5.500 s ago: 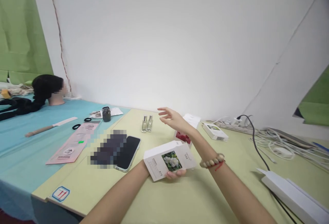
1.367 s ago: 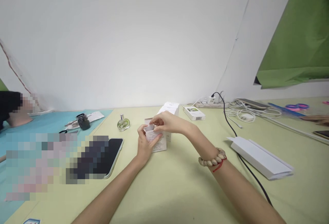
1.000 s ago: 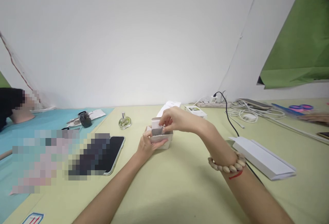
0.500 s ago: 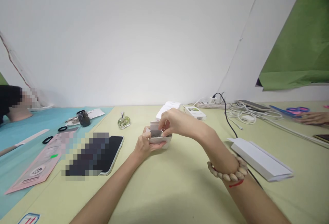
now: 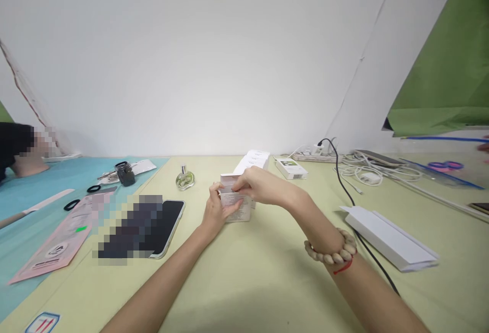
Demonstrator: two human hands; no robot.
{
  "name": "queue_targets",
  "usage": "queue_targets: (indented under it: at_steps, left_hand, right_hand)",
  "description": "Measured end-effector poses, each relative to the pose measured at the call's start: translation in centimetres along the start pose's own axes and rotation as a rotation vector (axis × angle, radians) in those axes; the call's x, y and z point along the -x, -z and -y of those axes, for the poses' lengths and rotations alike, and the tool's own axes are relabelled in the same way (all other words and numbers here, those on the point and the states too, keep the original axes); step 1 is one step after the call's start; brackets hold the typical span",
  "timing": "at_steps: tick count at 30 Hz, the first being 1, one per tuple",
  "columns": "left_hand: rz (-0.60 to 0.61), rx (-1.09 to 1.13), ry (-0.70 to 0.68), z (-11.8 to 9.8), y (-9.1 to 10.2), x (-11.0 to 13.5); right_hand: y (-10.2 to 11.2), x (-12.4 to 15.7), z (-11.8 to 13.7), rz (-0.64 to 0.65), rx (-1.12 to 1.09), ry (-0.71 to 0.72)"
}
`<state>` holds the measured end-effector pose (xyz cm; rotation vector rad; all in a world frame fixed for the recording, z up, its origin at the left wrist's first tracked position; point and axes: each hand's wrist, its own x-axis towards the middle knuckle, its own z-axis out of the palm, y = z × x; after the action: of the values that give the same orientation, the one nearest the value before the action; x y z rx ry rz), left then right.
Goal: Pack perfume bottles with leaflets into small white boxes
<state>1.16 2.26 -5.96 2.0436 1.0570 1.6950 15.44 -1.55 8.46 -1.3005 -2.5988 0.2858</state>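
Observation:
A small white carton [image 5: 236,205] stands upright on the pale green table [image 5: 267,282], printed text on its front. My left hand [image 5: 216,214] wraps its left side, thumb at the upper edge. My right hand [image 5: 255,186], with a bead bracelet on the wrist, pinches the carton's top flap from above. A small round glass perfume bottle [image 5: 184,179] stands to the left behind it. Whatever is inside the carton is hidden.
A black phone [image 5: 165,227] lies left of my hands. More white cartons [image 5: 255,161] and a flat box [image 5: 292,169] sit behind. A power strip with cables [image 5: 367,172], a folded white card [image 5: 389,241], a dark jar [image 5: 123,173] and a pink sheet [image 5: 61,239] lie around.
The carton was tipped open-end up with my right fingers inside its mouth; now it stands upright and my right fingers press the top flap down. Earlier the bottles stood loose on the table.

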Motion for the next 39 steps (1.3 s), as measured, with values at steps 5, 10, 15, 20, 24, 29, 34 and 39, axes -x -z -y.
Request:
queue_targets:
  at_steps: [5,10,15,20,24,29,34,39]
  left_hand:
    - [-0.012,0.017,0.053,-0.4,-0.1,0.2]
    - [-0.026,-0.001,-0.001,-0.3,0.0,0.3]
    - [-0.081,-0.140,-0.191,-0.3,0.1,0.2]
    - [-0.107,-0.161,-0.469,-0.3,-0.3,0.6]
    - [-0.099,-0.156,-0.533,-0.3,-0.7,1.1]
    - [-0.121,-0.181,-0.633,-0.3,-0.6,0.8]
    - [-0.091,-0.163,-0.629,0.1,-0.3,0.6]
    - [-0.070,-0.171,-0.608,0.0,-0.1,0.5]
  right_hand:
    - [-0.2,0.5,0.6,0.039,0.016,0.025]
    - [-0.7,0.0,0.0,-0.076,-0.021,0.042]
    - [-0.1,-0.6,-1.4,-0.084,-0.203,0.033]
    - [1.4,0.8,-0.2,-0.123,0.034,-0.160]
    - [2.0,2.0,1.8,-0.012,0.124,-0.377]
    - [1.4,1.7,3.2,0.035,0.102,-0.476]
    - [0.6,1.1,2.8,-0.028,0.131,-0.419]
    - [0.3,0.9,2.6,-0.082,0.118,-0.416]
